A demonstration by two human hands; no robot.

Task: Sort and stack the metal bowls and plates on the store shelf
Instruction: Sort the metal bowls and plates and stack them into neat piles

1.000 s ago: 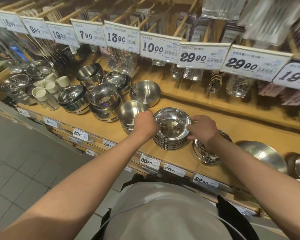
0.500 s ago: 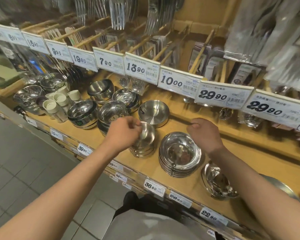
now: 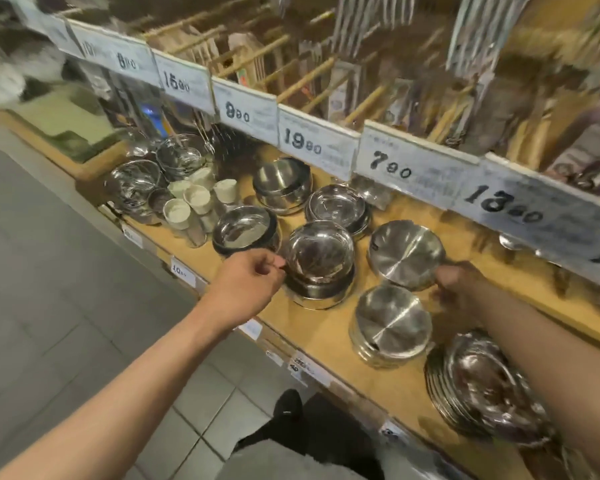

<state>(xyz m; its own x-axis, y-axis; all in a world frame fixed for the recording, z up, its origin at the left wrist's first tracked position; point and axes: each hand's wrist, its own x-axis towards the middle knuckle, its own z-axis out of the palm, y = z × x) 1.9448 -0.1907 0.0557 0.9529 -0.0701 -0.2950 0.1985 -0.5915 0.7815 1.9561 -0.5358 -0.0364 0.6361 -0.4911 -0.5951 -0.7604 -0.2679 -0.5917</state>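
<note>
Fingers on my left hand (image 3: 248, 284) are curled in, thumb and forefinger pinched right at the near-left rim of the stacked steel bowls (image 3: 317, 263), which stand mid-shelf; through the blur I cannot tell whether they truly grip the rim or only touch it. My right hand (image 3: 459, 287) sits blurred and shadowed just right of the gap between two upturned bowl stacks, its fingers bent toward the far upturned bowl (image 3: 406, 254); whether they have hold of it I cannot tell. The near upturned stack (image 3: 390, 323) stands just near of that one, close to the front edge of the wooden shelf (image 3: 326, 336). Further right along the front edge lies a stack of shallow plates (image 3: 482, 386), partly behind my right forearm. To the left of my left hand sits a dark-rimmed bowl (image 3: 245, 230), and beyond it two more bowl stacks, one deep (image 3: 281, 183) and one wider (image 3: 336, 207). White cups (image 3: 196, 199) cluster further left, with wire strainers (image 3: 153, 171) past them. Price cards (image 3: 317, 147) hang along the rail above, their print smeared.
</note>
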